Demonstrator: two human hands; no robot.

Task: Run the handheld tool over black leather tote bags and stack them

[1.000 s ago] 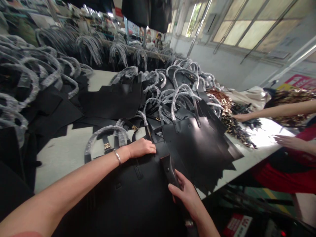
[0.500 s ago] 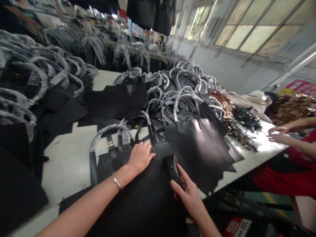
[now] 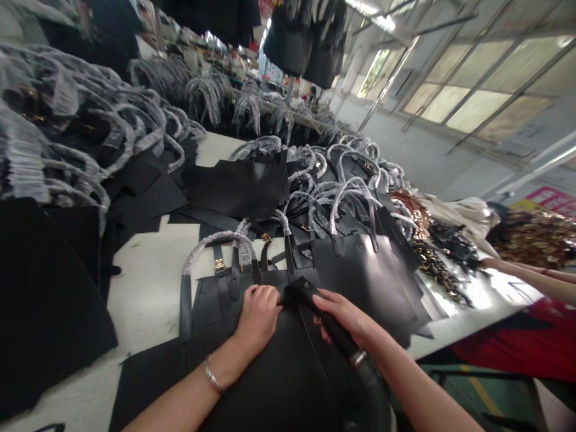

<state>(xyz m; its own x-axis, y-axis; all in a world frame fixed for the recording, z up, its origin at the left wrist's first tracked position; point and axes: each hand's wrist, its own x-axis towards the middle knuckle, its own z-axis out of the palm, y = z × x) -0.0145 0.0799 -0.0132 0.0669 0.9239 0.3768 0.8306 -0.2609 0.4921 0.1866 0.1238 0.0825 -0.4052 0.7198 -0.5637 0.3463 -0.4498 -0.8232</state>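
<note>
Holding black strap (image 3: 338, 336), right fingers (image 3: 327, 299) curled, pink poster (image 3: 552, 197) blurred.

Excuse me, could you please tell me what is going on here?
The person's right hand grips a black strap over a black bag panel. The left hand is curled at the panel, close to the strap's tip; whether it pinches anything is unclear. Beyond are bag handles wrapped in plastic. At the right, a co-worker's arm extends toward a pile of black pieces.
</note>
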